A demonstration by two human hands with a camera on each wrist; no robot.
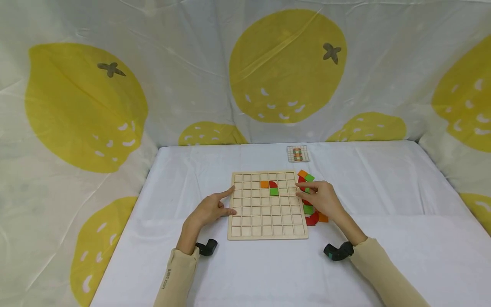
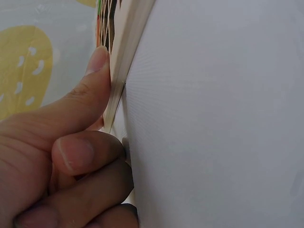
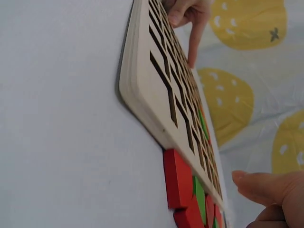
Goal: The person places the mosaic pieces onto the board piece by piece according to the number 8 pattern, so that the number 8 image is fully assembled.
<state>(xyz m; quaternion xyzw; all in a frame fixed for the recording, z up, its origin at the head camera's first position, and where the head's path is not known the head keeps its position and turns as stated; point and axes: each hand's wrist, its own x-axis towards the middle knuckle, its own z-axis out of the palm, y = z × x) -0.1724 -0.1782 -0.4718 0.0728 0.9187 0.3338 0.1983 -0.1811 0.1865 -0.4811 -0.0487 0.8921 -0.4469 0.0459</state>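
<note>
A wooden grid board (image 1: 245, 232) lies flat on the table. In its upper middle cells sit an orange square (image 1: 264, 184), a red rounded piece (image 1: 273, 184) and a green square (image 1: 274, 192). My left hand (image 1: 207, 209) touches the board's left edge with index finger and thumb spread apart; the left wrist view shows its other fingers curled. Over the right edge is my right hand (image 1: 326, 199), thumb and index finger apart, with no piece visible between them. Beneath and beside it lie loose red pieces (image 1: 312, 219), green pieces (image 1: 308, 209) and orange pieces (image 1: 323, 217), some partly hidden.
Behind the board lies a small card (image 1: 297, 154) with a coloured pattern on a grid. A white cloth covers the table (image 1: 261, 273). Lemon-printed fabric (image 1: 203, 64) hangs behind and at the sides. Each wrist carries a black device (image 1: 338, 251).
</note>
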